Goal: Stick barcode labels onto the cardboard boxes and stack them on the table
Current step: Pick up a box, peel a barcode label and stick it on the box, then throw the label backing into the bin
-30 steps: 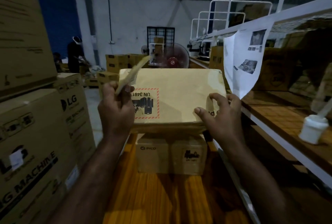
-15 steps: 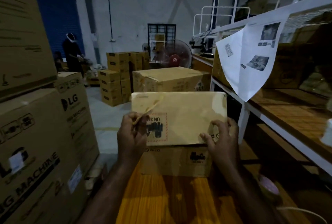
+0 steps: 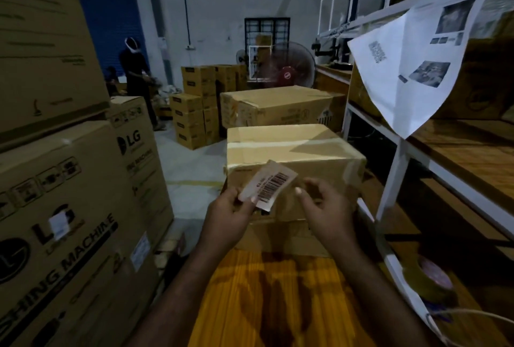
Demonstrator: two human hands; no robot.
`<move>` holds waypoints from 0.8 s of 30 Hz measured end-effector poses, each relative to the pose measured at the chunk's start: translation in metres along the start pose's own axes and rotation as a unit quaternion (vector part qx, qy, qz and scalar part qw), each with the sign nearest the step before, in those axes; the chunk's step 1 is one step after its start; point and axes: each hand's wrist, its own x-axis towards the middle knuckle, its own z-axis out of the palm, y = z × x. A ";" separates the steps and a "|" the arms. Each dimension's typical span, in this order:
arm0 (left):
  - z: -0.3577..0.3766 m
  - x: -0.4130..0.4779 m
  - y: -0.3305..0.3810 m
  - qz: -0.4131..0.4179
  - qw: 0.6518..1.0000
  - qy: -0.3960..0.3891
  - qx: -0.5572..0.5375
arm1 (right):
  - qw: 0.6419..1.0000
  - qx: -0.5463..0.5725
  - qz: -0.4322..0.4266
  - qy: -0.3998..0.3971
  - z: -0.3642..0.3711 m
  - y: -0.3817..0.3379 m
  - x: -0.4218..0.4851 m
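A taped cardboard box (image 3: 292,152) lies on top of another box (image 3: 289,235) at the far end of the orange wooden table (image 3: 267,299). My left hand (image 3: 230,216) pinches a barcode label (image 3: 268,184) by its lower left edge and holds it in front of the top box's near face. My right hand (image 3: 325,207) hovers just right of the label, fingers loosely curled, gripping nothing; its fingertips are close to the label's right edge but apart from it.
Large LG washing-machine cartons (image 3: 69,207) wall the left side. A white metal rack (image 3: 395,174) with wooden shelves runs along the right, with a printed sheet (image 3: 411,68) hanging from it and a tape roll (image 3: 428,277) on the floor-level shelf. More boxes (image 3: 278,107), a fan (image 3: 289,71) and a person (image 3: 133,74) are farther back.
The box I held up with both hands now lies flat on the lower box. My right hand let go of it. The label in my left hand has turned barcode-side up.
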 end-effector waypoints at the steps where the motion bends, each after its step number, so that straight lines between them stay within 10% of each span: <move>1: -0.001 -0.005 -0.001 -0.014 1.000 -0.008 -0.022 | 0.997 0.061 0.001 -0.036 0.002 -0.011 -0.002; 11: -0.057 -0.080 -0.023 -0.180 0.970 -0.049 -0.154 | 0.947 0.205 0.071 -0.238 0.030 -0.041 -0.037; 24: -0.126 -0.262 -0.017 -0.307 0.908 0.269 -0.095 | 0.846 0.191 0.043 -0.495 0.095 -0.075 -0.158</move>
